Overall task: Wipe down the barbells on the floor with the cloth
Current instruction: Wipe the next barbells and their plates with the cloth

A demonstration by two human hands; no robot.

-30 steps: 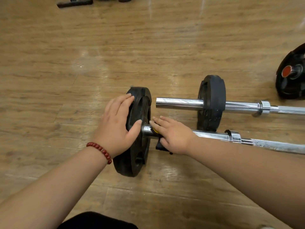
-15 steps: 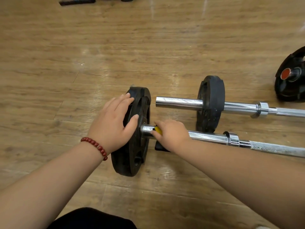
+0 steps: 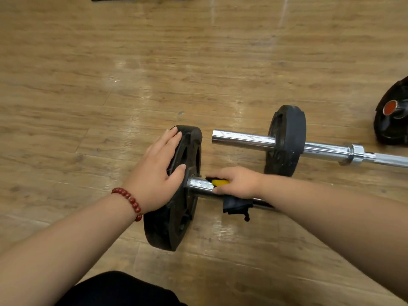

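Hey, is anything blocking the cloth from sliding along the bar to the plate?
Nothing visible. The right hand grips the cloth on the bar; bare chrome runs on to the plate, where the left hand rests.

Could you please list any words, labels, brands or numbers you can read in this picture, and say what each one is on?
No text can be read anywhere.
On the near weight plate: relief on its face, too blurred to read.
On the far weight plate: scuffs only, no legible marking.
On the red end cap: plain colour, no legible text.
On the cloth: a yellow patch, no print visible.
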